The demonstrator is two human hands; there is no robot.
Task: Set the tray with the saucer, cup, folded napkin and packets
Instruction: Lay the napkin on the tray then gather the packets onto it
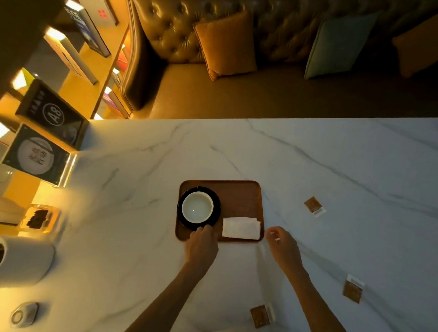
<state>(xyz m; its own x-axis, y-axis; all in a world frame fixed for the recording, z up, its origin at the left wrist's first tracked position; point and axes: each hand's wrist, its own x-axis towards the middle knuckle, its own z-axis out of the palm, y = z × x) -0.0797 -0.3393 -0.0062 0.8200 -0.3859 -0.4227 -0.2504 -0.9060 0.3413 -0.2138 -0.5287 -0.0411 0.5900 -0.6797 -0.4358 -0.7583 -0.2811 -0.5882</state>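
Note:
A brown wooden tray (241, 195) lies on the marble table. On its left part stands a white cup (197, 207) on a black saucer (217, 203). A folded white napkin (241, 227) lies at the tray's near right corner. My left hand (201, 245) touches the saucer's near rim with its fingertips. My right hand (283, 246) hovers just right of the napkin, fingers loosely curled, holding nothing I can make out. Three brown packets lie on the table outside the tray: one far right (313, 205), one near right (353, 291), one near me (260, 316).
At the left edge stand a white cylinder container (17, 262), a glass jar with dark contents (39, 218), a small round device (23, 315) and menu signs (50, 114). A tufted sofa with cushions (225, 45) lies beyond the table's far edge.

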